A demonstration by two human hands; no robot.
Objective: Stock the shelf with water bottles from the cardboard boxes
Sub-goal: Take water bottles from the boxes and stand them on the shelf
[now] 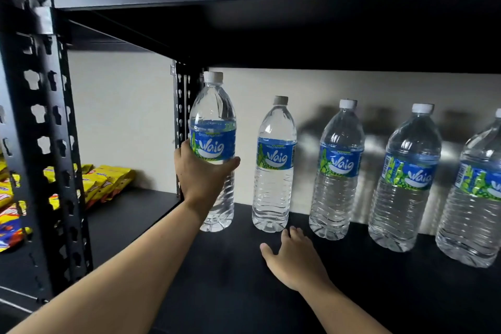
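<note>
Held bottle (212, 149): upright, white cap on, full, at the left end of the row on the shelf (230, 293). Its base was at deck level; touching or just above, could not tell. Left hand (202, 171) gripped it at mid-body, thumb wrapped round the front under the label, the other fingers hidden behind it.

Neighbour bottle (273, 171) stood just beside it at 3 o'clock, with a gap between them. Three further bottles (337, 171) ran on toward 3–4 o'clock, evenly spaced, labels facing out, the last one cut by the frame edge.

Right hand (294, 260) sat at 5 o'clock of the held bottle, palm down over the deck, fingers straight and slightly apart, holding nothing, tips near the neighbour bottle's base. Contact with the deck unclear.

Upright post (46, 144) at 9 o'clock; snack packets (108, 179) beyond it in the next bay. Cardboard boxes not in view.

Step, as judged: placing a fifth bottle at the row's left end. The next move likely called for seating the base flat, keeping the gap even, loosening the grip without tipping the bottle, then going back to the boxes for another. Front of the deck looked free for a second row.
</note>
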